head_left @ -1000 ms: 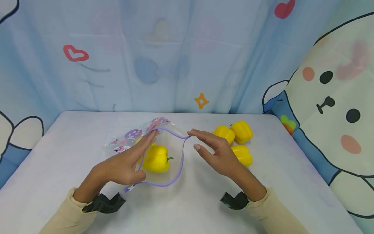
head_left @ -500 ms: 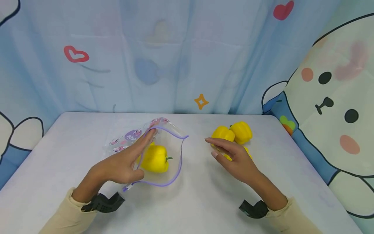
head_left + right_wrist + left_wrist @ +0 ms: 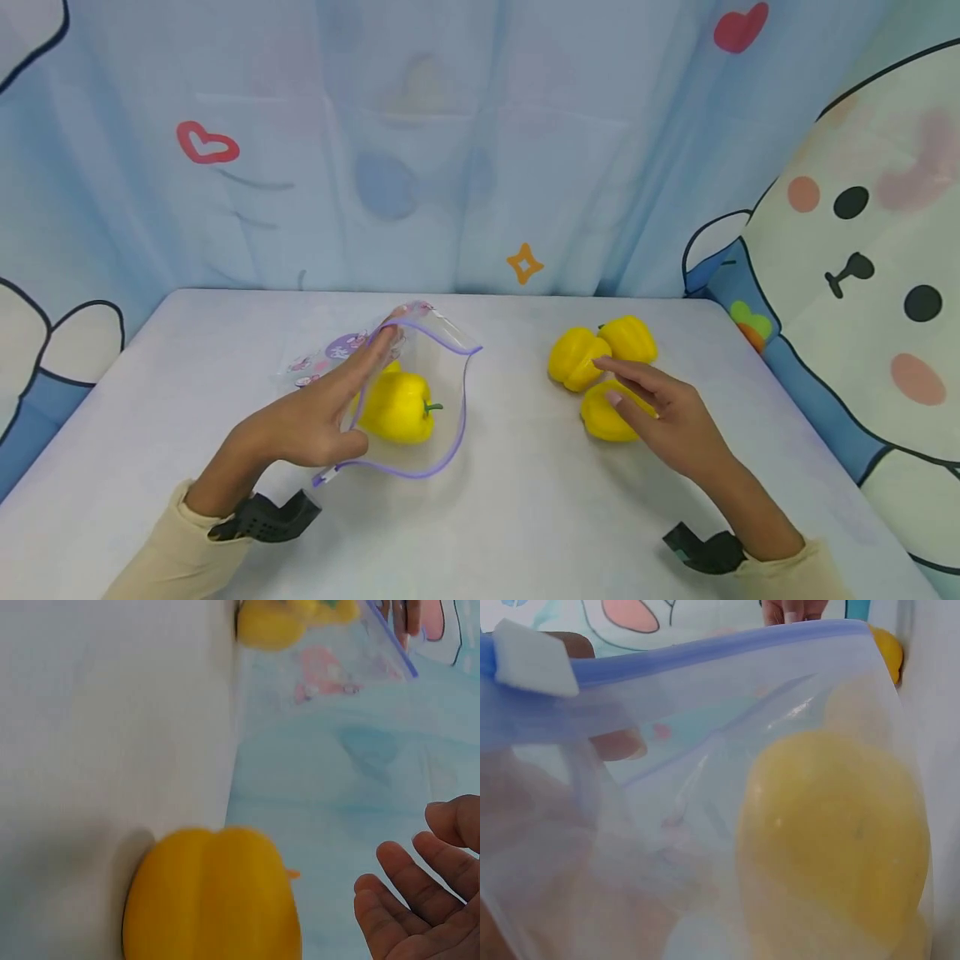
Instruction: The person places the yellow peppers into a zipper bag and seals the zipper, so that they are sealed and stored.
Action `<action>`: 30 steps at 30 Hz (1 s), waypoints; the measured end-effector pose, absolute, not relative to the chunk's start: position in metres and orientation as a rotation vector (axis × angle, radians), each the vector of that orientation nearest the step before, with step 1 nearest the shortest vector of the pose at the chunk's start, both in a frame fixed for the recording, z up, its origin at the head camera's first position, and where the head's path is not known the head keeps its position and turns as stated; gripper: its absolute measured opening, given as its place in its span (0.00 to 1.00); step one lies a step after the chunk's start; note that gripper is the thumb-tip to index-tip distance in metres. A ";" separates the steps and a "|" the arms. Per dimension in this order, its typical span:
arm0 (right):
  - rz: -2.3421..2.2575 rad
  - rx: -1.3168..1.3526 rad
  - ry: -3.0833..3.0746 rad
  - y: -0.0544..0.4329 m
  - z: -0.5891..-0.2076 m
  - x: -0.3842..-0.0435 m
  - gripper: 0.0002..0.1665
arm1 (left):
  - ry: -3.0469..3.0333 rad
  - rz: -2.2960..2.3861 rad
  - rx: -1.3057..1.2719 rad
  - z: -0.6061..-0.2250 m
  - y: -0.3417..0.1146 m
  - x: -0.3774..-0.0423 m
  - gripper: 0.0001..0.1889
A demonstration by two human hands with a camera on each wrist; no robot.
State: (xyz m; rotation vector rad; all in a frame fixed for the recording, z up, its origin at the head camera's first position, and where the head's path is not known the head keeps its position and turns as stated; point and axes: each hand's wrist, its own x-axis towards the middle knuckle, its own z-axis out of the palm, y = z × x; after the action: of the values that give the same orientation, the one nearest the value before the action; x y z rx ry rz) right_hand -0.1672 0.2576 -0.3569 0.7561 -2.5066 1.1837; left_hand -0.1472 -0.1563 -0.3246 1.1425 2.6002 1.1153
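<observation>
A clear zip bag (image 3: pixel 462 408) with a purple-edged mouth and printed pictures stands on its side, its mouth gaping. Inside lies a yellow bell pepper (image 3: pixel 401 408) with a green stem; more yellow shows behind it. My left hand (image 3: pixel 318 417) is at the bag's left rim, fingers stretched and thumb apart, spreading the mouth. Through the plastic, the left wrist view shows the pepper blurred. My right hand (image 3: pixel 678 421) hovers with loosely bent fingers over three yellow bell peppers: a near one (image 3: pixel 606 417), a left one (image 3: pixel 576 360) and a back one (image 3: pixel 630 337). It holds nothing.
The white table (image 3: pixel 517 517) runs back to a pale blue curtain (image 3: pixel 450 167) with cartoon prints. A white slider (image 3: pixel 536 660) sits on the bag's purple zip. Dark cameras are strapped to both wrists.
My right hand has moved right, away from the bag's mouth, to above the three loose peppers. My left hand and the bag have stayed nearly in place.
</observation>
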 end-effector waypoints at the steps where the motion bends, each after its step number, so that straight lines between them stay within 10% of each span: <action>1: 1.167 0.747 -2.504 0.261 -0.356 -0.168 0.24 | 2.604 1.118 1.144 -0.324 -0.157 -0.147 0.57; 30: 1.394 0.458 -2.974 0.330 -0.394 -0.200 0.34 | 2.597 1.145 1.139 -0.323 -0.158 -0.148 0.57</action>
State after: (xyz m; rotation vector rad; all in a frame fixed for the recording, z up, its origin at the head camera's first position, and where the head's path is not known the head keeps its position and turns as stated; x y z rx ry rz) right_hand -0.2001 0.3298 -0.3936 0.4578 -2.9738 1.3936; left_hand -0.1477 -0.1582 -0.3235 1.1391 2.5971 1.1455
